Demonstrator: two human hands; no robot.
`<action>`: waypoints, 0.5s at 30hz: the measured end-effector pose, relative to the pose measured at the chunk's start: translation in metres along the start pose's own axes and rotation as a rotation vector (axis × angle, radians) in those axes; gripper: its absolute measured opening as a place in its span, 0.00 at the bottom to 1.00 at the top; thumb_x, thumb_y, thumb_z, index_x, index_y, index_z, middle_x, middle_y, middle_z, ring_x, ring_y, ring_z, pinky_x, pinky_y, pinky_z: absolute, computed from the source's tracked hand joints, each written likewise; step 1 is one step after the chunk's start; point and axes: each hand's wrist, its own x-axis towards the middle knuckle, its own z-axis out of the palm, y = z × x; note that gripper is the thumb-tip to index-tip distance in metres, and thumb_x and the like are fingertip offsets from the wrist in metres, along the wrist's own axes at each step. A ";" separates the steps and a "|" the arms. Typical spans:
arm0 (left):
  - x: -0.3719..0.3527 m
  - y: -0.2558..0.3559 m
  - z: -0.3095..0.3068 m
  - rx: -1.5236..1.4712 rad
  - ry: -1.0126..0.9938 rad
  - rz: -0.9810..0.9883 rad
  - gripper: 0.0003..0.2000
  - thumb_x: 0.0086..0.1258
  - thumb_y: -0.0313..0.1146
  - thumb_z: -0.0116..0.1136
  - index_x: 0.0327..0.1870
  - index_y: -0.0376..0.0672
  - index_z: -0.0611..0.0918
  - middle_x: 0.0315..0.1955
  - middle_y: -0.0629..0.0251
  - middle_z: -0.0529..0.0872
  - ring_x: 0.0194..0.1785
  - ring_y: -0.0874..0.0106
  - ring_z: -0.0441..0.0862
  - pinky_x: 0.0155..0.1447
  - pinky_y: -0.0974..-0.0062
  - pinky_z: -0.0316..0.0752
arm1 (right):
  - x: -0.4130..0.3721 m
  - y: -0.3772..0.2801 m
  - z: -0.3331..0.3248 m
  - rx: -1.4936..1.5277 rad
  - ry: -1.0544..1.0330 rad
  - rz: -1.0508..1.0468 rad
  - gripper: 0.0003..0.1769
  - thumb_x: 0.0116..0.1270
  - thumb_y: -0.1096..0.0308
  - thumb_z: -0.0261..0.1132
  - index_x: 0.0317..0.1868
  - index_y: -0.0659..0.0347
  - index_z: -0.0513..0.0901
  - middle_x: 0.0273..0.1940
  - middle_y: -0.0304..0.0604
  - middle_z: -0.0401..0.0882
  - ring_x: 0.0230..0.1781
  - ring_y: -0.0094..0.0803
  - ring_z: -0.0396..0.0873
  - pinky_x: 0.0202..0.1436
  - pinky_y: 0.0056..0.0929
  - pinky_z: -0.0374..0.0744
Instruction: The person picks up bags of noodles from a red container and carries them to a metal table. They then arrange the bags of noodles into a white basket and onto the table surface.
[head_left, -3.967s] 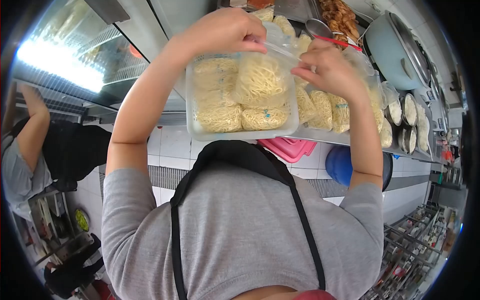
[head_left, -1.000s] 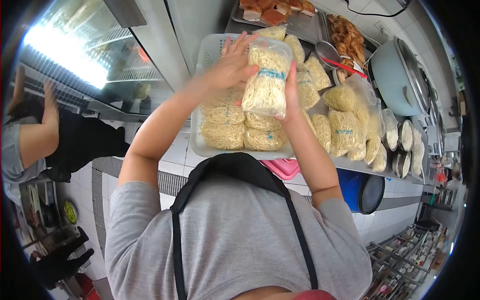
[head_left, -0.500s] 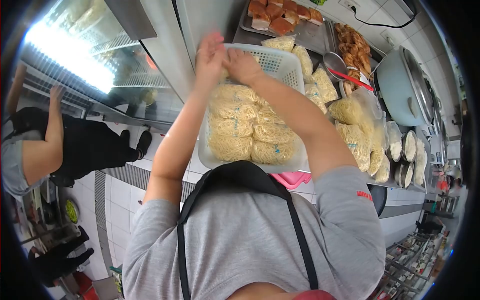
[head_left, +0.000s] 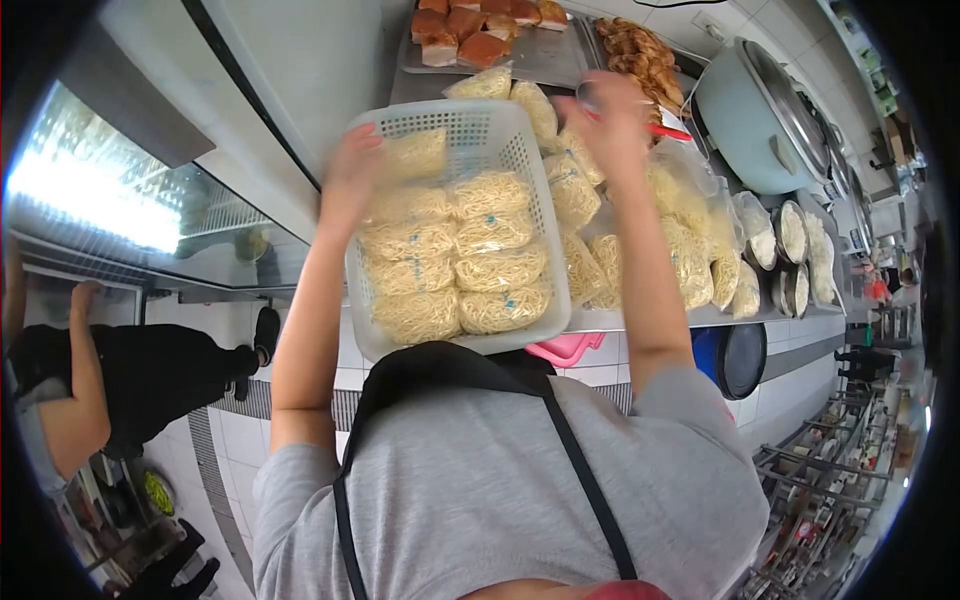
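A pale plastic basket (head_left: 536,165) holds bags of noodles (head_left: 497,240) in two columns, with a single bag (head_left: 416,155) at its far end. Beside that bag, at the basket's left rim, is my left hand (head_left: 352,178); motion smears its fingers. My right hand (head_left: 612,120) reaches past the basket's right side with fingers apart and nothing visible in them, also blurred. It overlaps a ladle with a red handle (head_left: 668,132) and hovers near loose noodle bags (head_left: 573,190) lying along the basket.
Roasted meat blocks (head_left: 483,48) sit on a tray at the back, browned meat pieces (head_left: 640,58) beside them. A large pale-blue cooker (head_left: 745,115) and metal containers (head_left: 792,235) stand right. A glass-doored cabinet (head_left: 180,190) is left; another person (head_left: 120,370) stands nearby.
My right hand has left the basket's far end and moved right over the loose bags. My left hand has moved down and left along the rim. The view has shifted.
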 end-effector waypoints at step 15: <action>0.018 0.178 0.147 0.159 -0.511 0.736 0.22 0.59 0.26 0.57 0.57 0.47 0.72 0.52 0.63 0.77 0.35 0.74 0.81 0.41 0.77 0.75 | 0.026 0.003 -0.126 -0.231 0.004 -0.390 0.08 0.60 0.66 0.61 0.28 0.60 0.81 0.24 0.48 0.80 0.24 0.43 0.80 0.28 0.36 0.78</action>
